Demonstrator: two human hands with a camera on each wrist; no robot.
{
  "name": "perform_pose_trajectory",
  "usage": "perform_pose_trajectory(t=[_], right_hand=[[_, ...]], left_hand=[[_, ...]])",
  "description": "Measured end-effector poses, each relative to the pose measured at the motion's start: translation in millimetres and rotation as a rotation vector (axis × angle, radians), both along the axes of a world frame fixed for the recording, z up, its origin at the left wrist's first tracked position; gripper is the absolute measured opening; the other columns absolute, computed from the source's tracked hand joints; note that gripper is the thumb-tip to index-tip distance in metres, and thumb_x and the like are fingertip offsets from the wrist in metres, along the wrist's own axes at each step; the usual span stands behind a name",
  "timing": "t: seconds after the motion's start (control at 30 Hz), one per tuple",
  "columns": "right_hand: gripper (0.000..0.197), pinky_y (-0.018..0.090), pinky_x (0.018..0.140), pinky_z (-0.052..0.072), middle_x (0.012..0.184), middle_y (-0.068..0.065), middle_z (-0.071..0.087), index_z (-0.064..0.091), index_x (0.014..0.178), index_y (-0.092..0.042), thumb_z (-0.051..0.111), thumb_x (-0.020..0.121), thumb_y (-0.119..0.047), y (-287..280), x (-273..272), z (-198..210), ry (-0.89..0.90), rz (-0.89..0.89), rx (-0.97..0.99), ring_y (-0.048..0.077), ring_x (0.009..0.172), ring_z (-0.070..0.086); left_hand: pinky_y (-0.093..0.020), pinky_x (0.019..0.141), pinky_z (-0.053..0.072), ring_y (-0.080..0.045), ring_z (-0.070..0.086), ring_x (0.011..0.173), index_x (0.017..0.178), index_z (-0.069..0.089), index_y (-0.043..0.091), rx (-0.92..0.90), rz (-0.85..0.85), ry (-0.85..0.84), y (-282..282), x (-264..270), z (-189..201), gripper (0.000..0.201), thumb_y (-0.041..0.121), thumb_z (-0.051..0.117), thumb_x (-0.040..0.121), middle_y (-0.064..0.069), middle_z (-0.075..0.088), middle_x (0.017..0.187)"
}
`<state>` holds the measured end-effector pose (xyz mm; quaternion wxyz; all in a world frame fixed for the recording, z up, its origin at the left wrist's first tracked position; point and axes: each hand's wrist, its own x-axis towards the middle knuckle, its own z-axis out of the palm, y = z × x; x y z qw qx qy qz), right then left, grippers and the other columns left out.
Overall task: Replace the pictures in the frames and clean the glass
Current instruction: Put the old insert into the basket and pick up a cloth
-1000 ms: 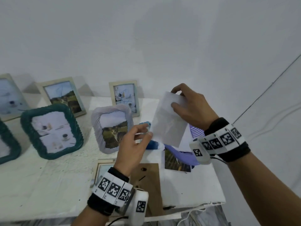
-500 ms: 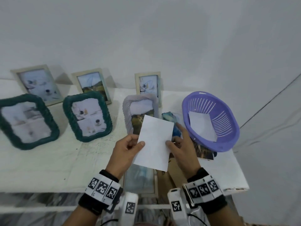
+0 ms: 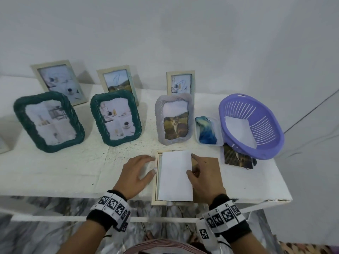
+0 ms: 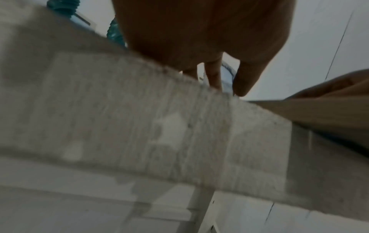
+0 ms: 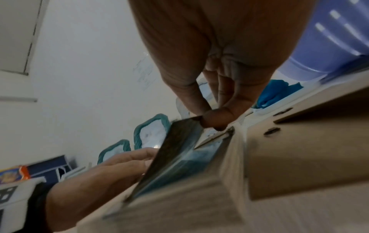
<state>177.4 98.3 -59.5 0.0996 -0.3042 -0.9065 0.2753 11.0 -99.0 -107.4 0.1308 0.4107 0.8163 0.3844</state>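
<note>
A person's right hand (image 3: 203,177) pinches the right edge of a white-backed photo print (image 3: 175,176) between thumb and fingers, holding it over a pale wooden frame (image 3: 155,180) lying face down at the front edge of a rough white-painted table (image 3: 73,162). The left hand (image 3: 136,173) rests flat beside the frame, fingers relaxed. A brown fibreboard backing (image 3: 211,173) lies under the right hand. Half a second earlier both hands held the print in the air; now it is down at the frame. Behind stand two rope-textured green frames (image 3: 115,118), a ribbed grey frame (image 3: 174,119) and a slotted purple plastic basket (image 3: 256,125).
</note>
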Motion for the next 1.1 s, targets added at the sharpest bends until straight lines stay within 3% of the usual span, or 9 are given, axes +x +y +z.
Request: perform_pose_trajectory(t=[0.17,0.27,0.33,0.43,0.5,0.63,0.8,0.93,1.1], right_hand=[[0.039,0.021,0.086,0.042,0.103,-0.012,0.059,0.046,0.133,-0.030,0.048,0.096,-0.039,-16.8,-4.9,16.5,-0.136,0.020,0.048,0.005,0.087,0.050],[0.032,0.018,0.075,0.033,0.120,-0.003,0.056,0.051,0.128,-0.021,0.044,0.100,-0.033,-25.3,-11.2,12.7,-0.132,0.102,0.137,0.012,0.099,0.053],[0.027,0.020,0.071,0.031,0.108,0.003,0.058,0.061,0.119,-0.017,0.052,0.097,-0.028,-32.2,-14.8,6.3,-0.149,0.108,0.184,0.019,0.093,0.056],[0.017,0.025,0.052,0.039,0.076,0.004,0.055,0.073,0.092,-0.018,0.078,0.077,-0.021,-36.0,-16.4,-5.2,-0.106,0.075,0.257,0.020,0.064,0.055],[0.019,0.029,0.048,0.042,0.071,0.004,0.051,0.073,0.088,-0.021,0.082,0.071,-0.020,-37.0,-15.9,-6.5,-0.087,0.063,0.282,0.020,0.059,0.051],[0.021,0.035,0.053,0.049,0.077,0.005,0.049,0.073,0.095,-0.023,0.079,0.074,-0.024,-33.0,-11.4,-10.9,-0.057,0.075,0.246,0.022,0.064,0.050],[0.037,0.035,0.080,0.050,0.110,0.001,0.049,0.057,0.130,-0.029,0.054,0.093,-0.035,-18.3,1.5,-7.3,-0.138,0.191,0.139,0.019,0.093,0.053],[0.027,0.033,0.066,0.046,0.105,0.010,0.055,0.062,0.112,-0.018,0.062,0.085,-0.022,-3.9,20.0,-4.0,-0.078,0.013,0.264,0.028,0.088,0.054],[0.044,0.039,0.076,0.049,0.111,0.009,0.055,0.053,0.121,-0.014,0.052,0.089,-0.045,3.5,41.7,-11.1,-0.381,-0.135,0.301,0.029,0.097,0.051]], left_hand=[[-0.040,0.100,0.037,-0.011,0.047,0.121,0.128,0.060,0.031,-0.008,0.000,0.148,-1.5,4.1,-9.3,0.046,0.053,0.047,0.090,0.017,0.056,0.130],[-0.040,0.100,0.037,-0.010,0.046,0.121,0.128,0.059,0.033,-0.008,0.005,0.157,-1.8,3.3,-11.8,0.045,0.053,0.047,0.091,0.017,0.056,0.130],[-0.040,0.100,0.037,-0.010,0.045,0.122,0.129,0.059,0.033,-0.010,0.005,0.156,-1.7,2.7,-13.4,0.045,0.054,0.046,0.091,0.017,0.056,0.130],[-0.042,0.099,0.039,-0.010,0.046,0.121,0.129,0.059,0.033,-0.012,0.005,0.170,-1.5,2.1,-15.9,0.044,0.054,0.046,0.092,0.017,0.056,0.129],[-0.042,0.098,0.039,-0.009,0.045,0.120,0.129,0.059,0.033,-0.001,0.010,0.167,-1.2,2.0,-17.5,0.044,0.053,0.046,0.091,0.016,0.057,0.129],[-0.040,0.097,0.038,-0.010,0.045,0.121,0.129,0.059,0.034,-0.001,0.012,0.179,-0.1,2.0,-18.2,0.044,0.053,0.046,0.092,0.017,0.056,0.129],[-0.037,0.097,0.035,-0.009,0.043,0.123,0.130,0.058,0.035,0.002,0.017,0.189,-0.8,1.2,-21.2,0.045,0.054,0.044,0.092,0.017,0.055,0.131],[-0.035,0.097,0.034,-0.009,0.043,0.123,0.130,0.058,0.034,0.006,0.025,0.195,-1.0,2.8,-22.1,0.046,0.054,0.044,0.092,0.017,0.055,0.132],[-0.035,0.098,0.034,-0.008,0.043,0.123,0.131,0.057,0.034,0.001,0.026,0.196,-1.1,4.1,-21.8,0.046,0.054,0.043,0.092,0.017,0.055,0.132]])
